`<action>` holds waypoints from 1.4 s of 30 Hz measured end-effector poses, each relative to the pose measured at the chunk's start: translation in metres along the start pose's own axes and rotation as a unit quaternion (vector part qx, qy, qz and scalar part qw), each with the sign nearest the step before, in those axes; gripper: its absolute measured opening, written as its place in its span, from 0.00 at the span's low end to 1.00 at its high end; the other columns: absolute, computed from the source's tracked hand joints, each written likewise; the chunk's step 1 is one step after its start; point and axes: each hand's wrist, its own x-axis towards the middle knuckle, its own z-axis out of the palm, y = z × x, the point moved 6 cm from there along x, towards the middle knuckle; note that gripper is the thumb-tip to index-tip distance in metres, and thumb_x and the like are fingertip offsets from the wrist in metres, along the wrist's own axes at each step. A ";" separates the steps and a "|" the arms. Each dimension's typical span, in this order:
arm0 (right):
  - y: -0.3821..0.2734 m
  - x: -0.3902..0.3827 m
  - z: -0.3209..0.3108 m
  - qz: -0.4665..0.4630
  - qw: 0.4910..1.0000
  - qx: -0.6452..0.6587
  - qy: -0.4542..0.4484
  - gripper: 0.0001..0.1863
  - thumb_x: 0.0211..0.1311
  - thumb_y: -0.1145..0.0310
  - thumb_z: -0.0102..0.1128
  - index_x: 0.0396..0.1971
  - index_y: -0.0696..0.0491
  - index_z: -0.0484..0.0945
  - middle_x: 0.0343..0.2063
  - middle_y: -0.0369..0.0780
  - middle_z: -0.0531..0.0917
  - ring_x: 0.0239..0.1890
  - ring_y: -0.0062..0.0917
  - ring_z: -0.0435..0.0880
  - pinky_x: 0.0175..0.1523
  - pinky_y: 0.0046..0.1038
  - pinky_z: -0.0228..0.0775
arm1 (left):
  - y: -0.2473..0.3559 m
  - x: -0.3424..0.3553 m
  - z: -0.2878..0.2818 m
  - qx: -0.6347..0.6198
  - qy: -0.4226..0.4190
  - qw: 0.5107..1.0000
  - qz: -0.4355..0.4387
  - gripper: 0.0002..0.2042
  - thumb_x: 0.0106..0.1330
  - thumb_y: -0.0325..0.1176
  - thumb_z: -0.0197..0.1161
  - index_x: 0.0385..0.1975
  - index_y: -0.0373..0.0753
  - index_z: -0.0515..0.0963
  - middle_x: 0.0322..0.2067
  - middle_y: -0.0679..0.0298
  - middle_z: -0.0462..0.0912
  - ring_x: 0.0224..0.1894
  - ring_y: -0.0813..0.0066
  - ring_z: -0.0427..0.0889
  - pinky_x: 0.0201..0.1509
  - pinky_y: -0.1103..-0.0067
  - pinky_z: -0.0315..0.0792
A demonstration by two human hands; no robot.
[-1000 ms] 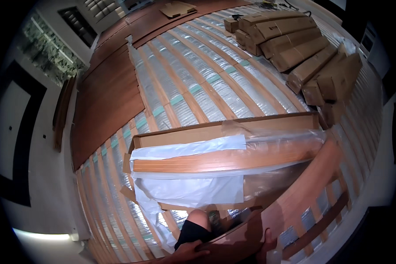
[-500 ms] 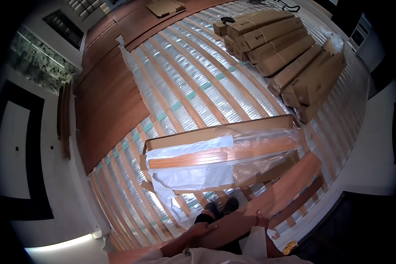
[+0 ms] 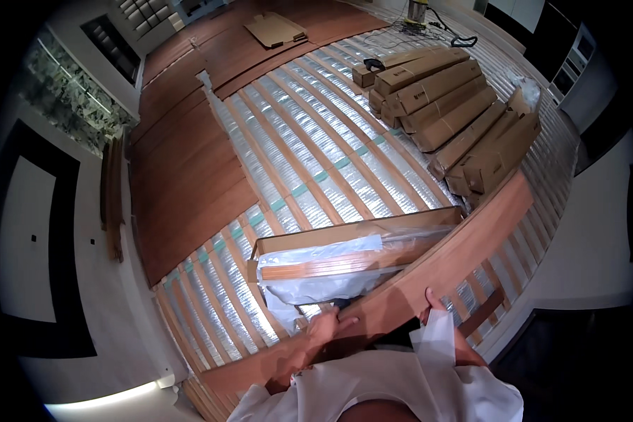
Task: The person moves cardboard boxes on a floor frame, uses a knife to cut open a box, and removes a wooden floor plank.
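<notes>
A long reddish-brown floorboard point(image 3: 401, 288) lies slantwise across my body, its right end raised near the stacked boxes. My left hand point(image 3: 325, 327) grips its edge near the middle, fingers wrapped round it. Farther right, my right hand point(image 3: 432, 304) holds the near edge with the thumb on top; its other fingers are hidden. Just beyond the board stands an opened cardboard box point(image 3: 316, 238), partly covered by it. Inside that box a stack of floorboards point(image 3: 316, 267) lies in white sheet and clear plastic wrap.
Wooden battens point(image 3: 309, 151) run over silver foil underlay across the floor. Laid brown flooring point(image 3: 183, 190) covers the left side, with flat cardboard point(image 3: 274, 29) on it. Several long closed boxes point(image 3: 446, 98) are piled at right. A darker board piece point(image 3: 482, 316) lies near my right arm.
The floorboard has moved up and away from me, with its right end farther out, and now covers part of the opened box. Both hands have travelled with it.
</notes>
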 end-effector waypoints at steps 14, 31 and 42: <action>-0.387 -0.160 0.113 -0.608 0.768 -0.078 -0.186 0.40 0.63 0.48 0.63 0.63 0.64 0.63 0.59 0.43 0.71 0.62 0.30 0.68 0.66 0.32 0.58 | 0.072 0.056 -0.302 0.003 0.496 0.850 0.177 0.30 0.37 0.58 0.79 0.23 0.36 0.76 0.19 0.59 0.77 0.21 0.60 0.79 0.27 0.71 0.74; -0.895 -0.294 0.405 -0.891 0.313 0.072 -0.320 0.39 0.59 0.54 0.65 0.59 0.66 0.59 0.50 0.57 0.72 0.51 0.50 0.76 0.52 0.42 0.72 | 0.151 0.395 -0.659 -0.373 0.706 0.548 0.248 0.35 0.70 0.63 0.47 0.51 0.29 0.71 0.49 0.54 0.76 0.49 0.64 0.76 0.53 0.69 0.73; -0.790 0.311 0.338 -0.076 0.899 0.280 -0.327 0.48 0.59 0.37 0.57 0.61 0.61 0.50 0.52 0.49 0.68 0.52 0.39 0.72 0.55 0.39 0.66 | 0.180 0.469 -0.784 -0.484 0.741 0.398 0.241 0.44 0.64 0.67 0.52 0.70 0.38 0.55 0.69 0.54 0.58 0.67 0.54 0.62 0.74 0.62 0.56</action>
